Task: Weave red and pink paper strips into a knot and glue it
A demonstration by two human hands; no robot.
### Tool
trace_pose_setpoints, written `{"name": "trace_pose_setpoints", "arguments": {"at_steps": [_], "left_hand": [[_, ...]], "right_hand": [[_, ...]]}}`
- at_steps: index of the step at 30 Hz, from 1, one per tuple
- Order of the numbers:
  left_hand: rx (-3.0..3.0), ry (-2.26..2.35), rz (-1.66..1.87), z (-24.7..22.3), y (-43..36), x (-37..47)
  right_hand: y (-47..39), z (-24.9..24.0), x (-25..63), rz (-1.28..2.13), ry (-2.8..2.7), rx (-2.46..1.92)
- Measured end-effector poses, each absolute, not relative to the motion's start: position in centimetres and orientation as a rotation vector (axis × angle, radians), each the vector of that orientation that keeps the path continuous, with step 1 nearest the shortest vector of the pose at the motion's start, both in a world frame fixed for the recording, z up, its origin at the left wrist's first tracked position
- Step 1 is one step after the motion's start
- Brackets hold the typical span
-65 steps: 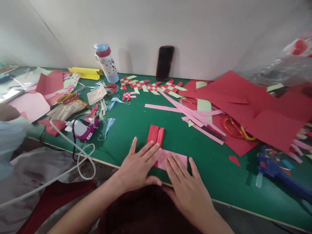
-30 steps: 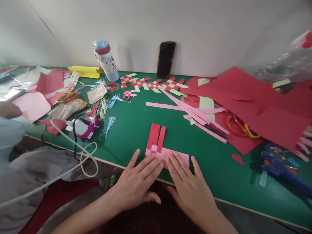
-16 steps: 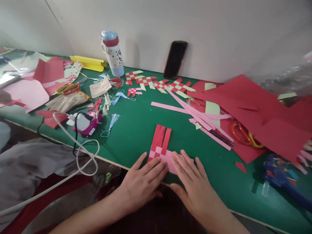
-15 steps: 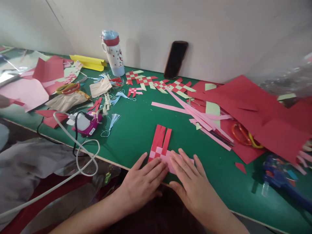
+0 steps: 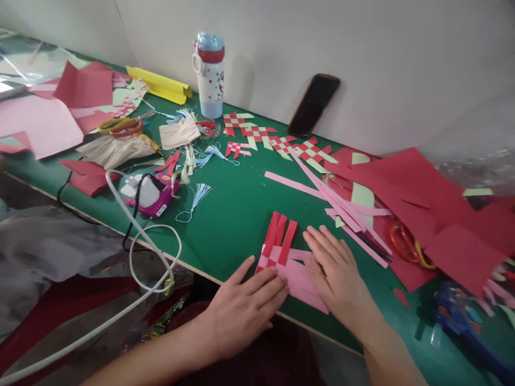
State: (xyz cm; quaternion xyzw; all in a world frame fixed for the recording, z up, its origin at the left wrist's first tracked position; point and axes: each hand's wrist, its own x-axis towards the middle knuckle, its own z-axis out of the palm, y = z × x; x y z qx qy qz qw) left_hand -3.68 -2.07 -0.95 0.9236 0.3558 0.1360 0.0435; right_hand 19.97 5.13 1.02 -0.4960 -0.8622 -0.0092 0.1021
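A partly woven paper piece [image 5: 272, 257] lies near the front edge of the green table, its red strips pointing away and its pink strips running right. My left hand [image 5: 251, 297] rests flat over its lower left part, fingers outstretched, covering some of the weave. On the right, my right hand [image 5: 332, 262] touches the pink strips with its fingers extended and pointing up and left. Neither hand grips anything. Beyond the piece, loose pink strips [image 5: 292, 184] lie crossed over one another.
Finished red and green woven pieces [image 5: 257, 134] line the wall beside a bottle [image 5: 211, 80] and a phone [image 5: 314, 104]. Red paper sheets [image 5: 398, 179], scissors [image 5: 404, 244] and a blue glue gun [image 5: 458, 316] lie right. A white cable [image 5: 137, 228] hangs over the left front edge.
My right hand has shifted right along the pink strips, uncovering more of them, and the upper pink strips now stand apart. My left hand stays on the weave. The camera view has turned slightly.
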Motion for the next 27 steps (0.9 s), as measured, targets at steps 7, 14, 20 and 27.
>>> {"name": "trace_pose_setpoints", "arguments": {"at_steps": [7,14,20,27], "left_hand": [[2.806,1.122,0.415,-1.0,-2.3,-3.7],[2.851,1.179,0.445,-1.0,-2.4,-3.6],[2.832,1.218,0.435,-0.9,-2.5,-3.3],[2.829,1.276,0.41,-0.6,-2.5,-3.2]], "right_hand": [[3.9,0.8,19.6,-0.026,-2.569,-1.394],[3.0,1.7,19.8,0.016,-2.488,-1.416],[3.3,1.6,18.1,-0.07,-2.543,-1.388],[2.9,1.4,16.3,0.005,-2.62,-1.407]]}}
